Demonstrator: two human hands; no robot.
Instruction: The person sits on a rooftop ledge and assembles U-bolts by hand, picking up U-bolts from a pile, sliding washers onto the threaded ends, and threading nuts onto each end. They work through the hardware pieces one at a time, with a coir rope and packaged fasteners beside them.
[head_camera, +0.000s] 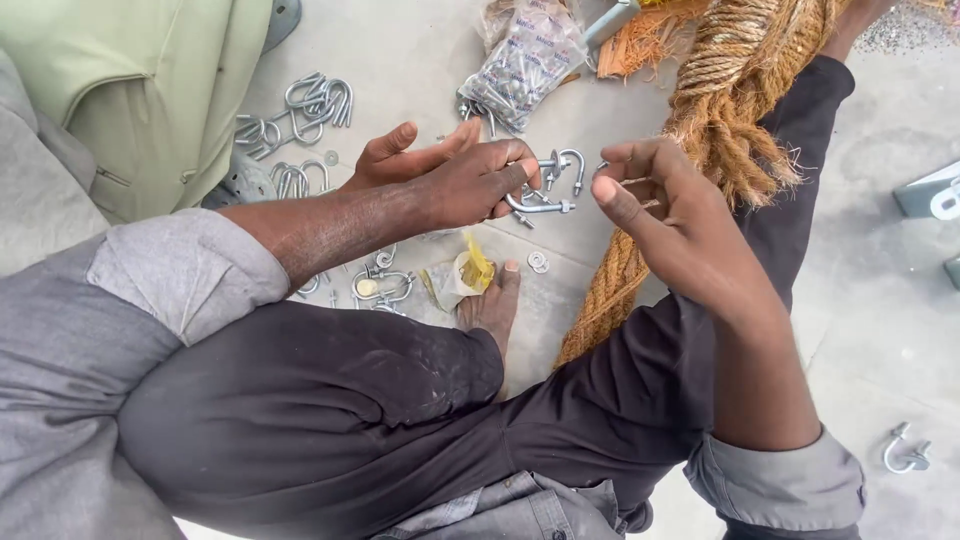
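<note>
I sit on a grey floor with my legs crossed. My left hand pinches a small metal rope clamp, a U-bolt with a saddle, held just above the floor. My right hand is closed around a thin metal U-bolt, right beside the clamp and close to a thick coil of brown fibre rope. The two hands almost touch. My bare foot rests on the floor below them.
A heap of loose U-bolts lies at the upper left beside a pale green garment. A clear bag of small hardware sits at the top. More clamps, a crumpled yellow wrapper, a washer and one clamp at the lower right lie around.
</note>
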